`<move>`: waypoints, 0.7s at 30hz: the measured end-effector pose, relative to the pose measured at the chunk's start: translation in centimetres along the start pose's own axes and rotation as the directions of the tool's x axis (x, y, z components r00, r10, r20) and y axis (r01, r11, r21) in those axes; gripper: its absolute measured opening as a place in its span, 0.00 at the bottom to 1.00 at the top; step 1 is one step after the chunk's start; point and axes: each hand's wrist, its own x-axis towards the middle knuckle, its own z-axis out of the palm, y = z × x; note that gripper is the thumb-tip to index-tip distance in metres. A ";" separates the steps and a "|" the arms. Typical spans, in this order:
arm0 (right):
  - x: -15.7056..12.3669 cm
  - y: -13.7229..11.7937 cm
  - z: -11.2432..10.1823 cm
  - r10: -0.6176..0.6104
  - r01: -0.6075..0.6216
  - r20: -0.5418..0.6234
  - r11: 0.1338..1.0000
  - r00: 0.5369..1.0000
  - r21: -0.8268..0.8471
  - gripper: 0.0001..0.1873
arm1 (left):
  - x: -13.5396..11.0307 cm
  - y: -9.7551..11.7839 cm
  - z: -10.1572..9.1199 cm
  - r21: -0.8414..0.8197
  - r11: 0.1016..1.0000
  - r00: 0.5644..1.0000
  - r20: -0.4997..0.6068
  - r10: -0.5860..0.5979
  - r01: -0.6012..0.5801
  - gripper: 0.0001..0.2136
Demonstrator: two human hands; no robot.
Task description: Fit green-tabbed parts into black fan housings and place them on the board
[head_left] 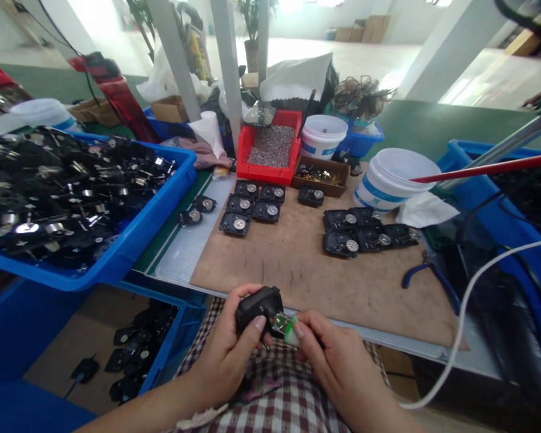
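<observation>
Two bare hands meet above a checkered cloth on the lap [293, 397], at the near edge of a worktable. The left hand [234, 352] grips a black unit [255, 310], its fingers curled around the far side and its thumb pressed on the near face. The unit's long axis slants from left to right, the right end slightly farther from the person. The right hand [336, 355] pinches a green-and-white piece [291, 331] between thumb and forefinger; this piece points left toward the unit, its long axis sloping down to the right fingers. Whether the two are joined is unclear.

Beyond the fingertips lies a brown board [297, 276] bearing rows of similar black units [265, 210], with a red bin [265, 174] behind them. Blue-handled pliers [433, 276] lie right of the fingers; a heaped blue crate [117, 264] stands left. Farther off are pale pillars [228, 66] and a bright floor.
</observation>
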 end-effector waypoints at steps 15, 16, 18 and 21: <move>0.7 0.2 0.6 0.050 -0.050 0.009 0.999 0.999 -0.018 0.17 | 0.7 -0.6 0.3 0.028 0.999 0.996 -0.089 -0.014 0.017 0.16; 0.7 0.2 0.6 0.054 -0.054 0.012 0.998 0.998 -0.014 0.17 | 0.7 -0.6 0.3 0.034 0.999 0.995 -0.096 -0.010 0.014 0.16; 0.8 0.4 0.7 0.062 -0.062 0.018 0.998 0.998 -0.005 0.17 | 0.9 -0.7 0.4 0.043 0.999 0.994 -0.111 0.001 0.004 0.15; 0.9 0.6 0.8 0.077 -0.077 0.026 0.997 0.997 -0.004 0.17 | 1.0 -0.8 0.3 0.057 0.998 0.992 -0.124 0.013 -0.006 0.15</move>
